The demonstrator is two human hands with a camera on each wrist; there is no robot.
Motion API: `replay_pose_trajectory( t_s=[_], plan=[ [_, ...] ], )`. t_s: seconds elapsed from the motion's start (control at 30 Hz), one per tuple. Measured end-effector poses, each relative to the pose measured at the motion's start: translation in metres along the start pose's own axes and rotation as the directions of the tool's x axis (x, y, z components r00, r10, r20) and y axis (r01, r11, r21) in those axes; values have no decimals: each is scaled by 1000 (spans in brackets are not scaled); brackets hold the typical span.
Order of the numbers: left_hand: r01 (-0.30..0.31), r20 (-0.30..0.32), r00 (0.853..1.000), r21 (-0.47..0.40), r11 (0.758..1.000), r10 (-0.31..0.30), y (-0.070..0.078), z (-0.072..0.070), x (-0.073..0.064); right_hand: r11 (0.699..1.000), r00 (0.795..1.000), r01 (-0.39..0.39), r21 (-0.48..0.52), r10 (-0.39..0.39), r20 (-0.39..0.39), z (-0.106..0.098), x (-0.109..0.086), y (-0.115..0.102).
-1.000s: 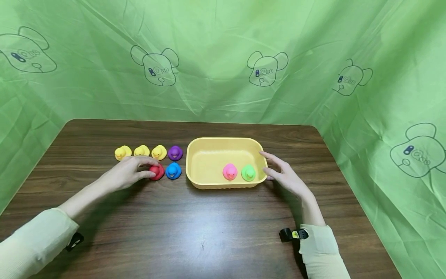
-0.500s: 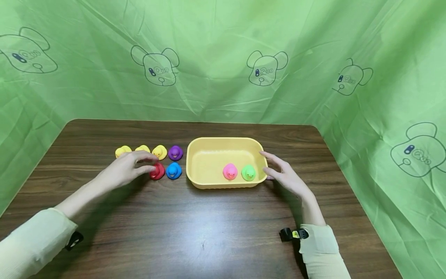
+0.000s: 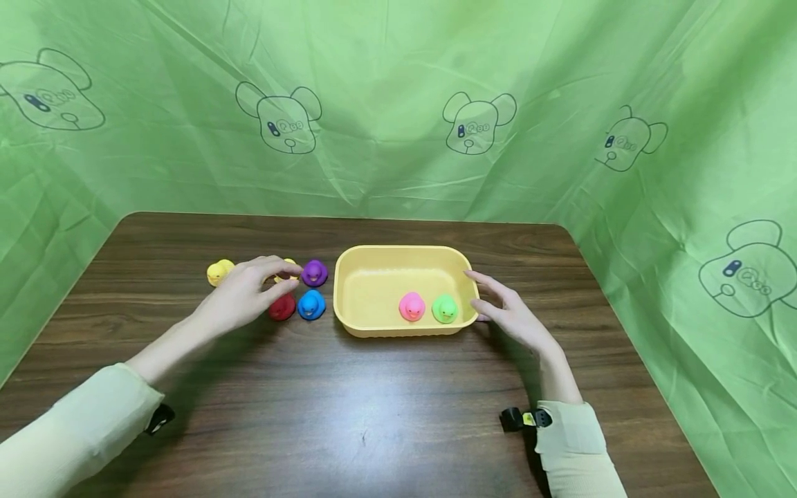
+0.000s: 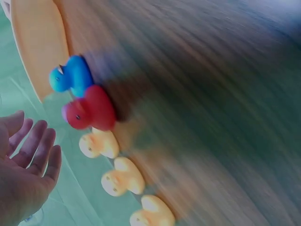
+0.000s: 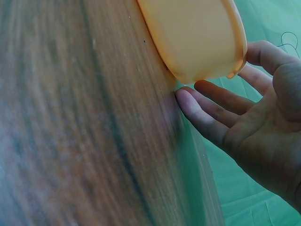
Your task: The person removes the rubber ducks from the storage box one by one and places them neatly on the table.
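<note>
My left hand hovers over the rubber ducks, fingers spread and nothing between them; its fingertips reach the purple duck. Under it lies the red duck, partly covered, beside the blue duck. Of the back row's yellow ducks, the leftmost yellow duck shows, one peeks out between thumb and fingers, and the middle one is hidden in the head view. The left wrist view shows three yellow ducks, such as this yellow duck. My right hand touches the right rim of the yellow basin with extended fingers.
Inside the basin, near its front right, sit a pink duck and a green duck. The brown wooden table ends at the back against a green curtain printed with bear heads.
My left hand has let go of the red duck and moved right and away from me, toward the purple duck. The right hand and the basin have stayed put.
</note>
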State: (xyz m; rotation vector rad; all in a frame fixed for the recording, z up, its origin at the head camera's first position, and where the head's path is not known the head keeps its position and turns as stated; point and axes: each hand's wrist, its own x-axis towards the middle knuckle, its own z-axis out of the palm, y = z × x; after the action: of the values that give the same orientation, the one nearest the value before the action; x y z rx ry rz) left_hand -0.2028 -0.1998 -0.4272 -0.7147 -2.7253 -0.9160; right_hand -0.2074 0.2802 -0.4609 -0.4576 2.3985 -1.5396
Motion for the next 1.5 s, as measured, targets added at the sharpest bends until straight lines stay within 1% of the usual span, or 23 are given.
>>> replay_pose_trajectory(
  t_s=[0.07, 0.3, 0.57, 0.73, 0.83, 1.07, 1.27, 1.5],
  plan=[
    [-7, 2, 1000, 4, 1000, 7, 4, 3, 5, 1000, 1000, 0, -2, 0, 0, 0, 0, 0],
    [-3, 14, 1000, -68, 998, 4, 21, 17, 20, 1000, 1000, -6, -5, 6, 0, 0, 0, -1],
    [-46, 17, 999, -118, 992, 48, 41, 39, 35, 1000, 1000, -9, -2, 9, 1, 0, 0, -1],
    [-60, 50, 996, -131, 990, 67, 56, 56, 44, 1000, 1000, -9, 3, 9, 2, 0, -1, 0],
    [-55, 72, 995, -147, 988, 67, 64, 65, 48, 1000, 1000, -7, 1, 7, 3, 0, -1, 1],
    [-50, 83, 994, -167, 985, 65, 70, 79, 54, 1000, 1000, -8, -7, 8, 1, 1, 0, -1],
    [-40, 90, 994, -196, 980, 59, 75, 86, 57, 1000, 1000, -6, -13, 6, 2, 1, 0, -1],
    [-66, 87, 993, -194, 979, 84, 81, 93, 63, 1000, 1000, -1, -13, 1, 3, 0, 0, 1]
  ],
)
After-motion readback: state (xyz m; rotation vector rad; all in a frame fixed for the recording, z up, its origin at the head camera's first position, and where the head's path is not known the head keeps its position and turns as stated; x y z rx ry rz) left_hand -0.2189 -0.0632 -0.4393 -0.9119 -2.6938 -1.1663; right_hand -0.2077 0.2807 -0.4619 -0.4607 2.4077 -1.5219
